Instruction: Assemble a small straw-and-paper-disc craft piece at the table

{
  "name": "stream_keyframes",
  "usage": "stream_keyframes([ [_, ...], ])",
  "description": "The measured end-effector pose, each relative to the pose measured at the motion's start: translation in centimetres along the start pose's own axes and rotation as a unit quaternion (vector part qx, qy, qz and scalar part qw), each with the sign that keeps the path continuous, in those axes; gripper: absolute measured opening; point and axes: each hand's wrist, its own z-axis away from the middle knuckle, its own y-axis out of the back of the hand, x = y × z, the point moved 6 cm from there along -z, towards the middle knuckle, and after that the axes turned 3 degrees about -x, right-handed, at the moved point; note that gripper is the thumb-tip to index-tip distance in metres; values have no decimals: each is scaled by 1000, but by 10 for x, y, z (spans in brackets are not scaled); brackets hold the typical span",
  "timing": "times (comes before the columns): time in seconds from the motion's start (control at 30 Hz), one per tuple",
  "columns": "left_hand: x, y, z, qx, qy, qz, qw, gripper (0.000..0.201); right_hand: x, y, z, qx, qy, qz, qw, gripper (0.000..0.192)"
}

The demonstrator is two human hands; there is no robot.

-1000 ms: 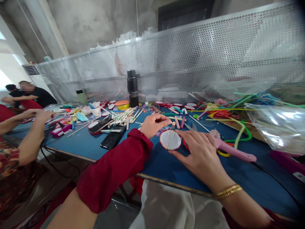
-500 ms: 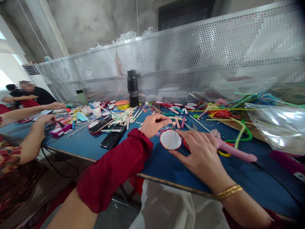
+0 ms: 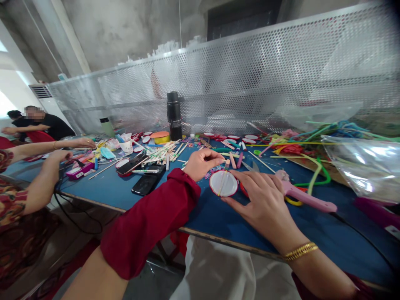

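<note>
The left hand [image 3: 201, 163] has its fingers [image 3: 215, 155] pinched shut on a thin stick [image 3: 223, 183] laid across a small white disc with a red rim [image 3: 223, 183], probably to keep it centred. The right hand [image 3: 265, 204] lies spread and flat, fingertips steadying the disc's edge, gripping nothing. The disc sits near the desk's [image 3: 125, 191] front edge. Just beside the right hand lies a pink glue gun [image 3: 304, 198]; toward the right edge, a clear plastic bag [image 3: 362, 166] rests against coloured straws [image 3: 312, 143].

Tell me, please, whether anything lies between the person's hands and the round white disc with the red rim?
Nothing visible does. The right hand already rests against the disc, and the left hand pinches a thin stick lying across it.
</note>
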Motion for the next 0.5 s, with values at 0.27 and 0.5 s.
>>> stream_keyframes([
  [0.27,0,0,0,4,0,3,1000,24,0,1,-1,-1,-1,-3,1000,48],
  [0.5,2,0,0,6,-8,-5,1000,24,0,0,-1,-1,0,2,1000,49],
])
